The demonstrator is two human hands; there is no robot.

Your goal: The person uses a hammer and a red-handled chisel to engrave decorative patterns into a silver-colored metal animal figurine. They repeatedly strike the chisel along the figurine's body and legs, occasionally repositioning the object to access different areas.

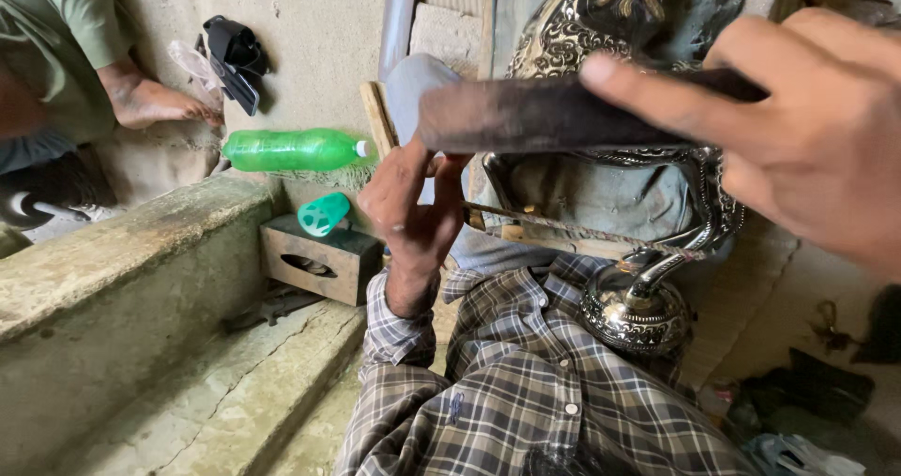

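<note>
Rough concrete fills the left half of the frame: a worn ledge [122,251] with a lower step below it, and a plastered wall behind. On that ledge, upper left of centre, a green plastic bottle [293,149] lies on its side, and just below it a small green cup [324,214] sits tipped on a wooden box [319,262]. Another person's bare foot [155,100] rests at the upper left, near a black object against the wall.

At the centre, the left hand [413,208] is raised with its fingers loosely curled and slightly apart, touching the near end of a dark flat bar [554,113]. The right hand [798,129], large and blurred at the upper right, has its fingers clamped on the far part of the same bar, the forefinger stretched along its top. Behind and below the bar stands an ornate embossed metal piece [638,312], its rounded base at lower centre right, with a thin rod [563,227] crossing in front of it. A checked shirt sleeve [404,345] covers the lower middle.
</note>
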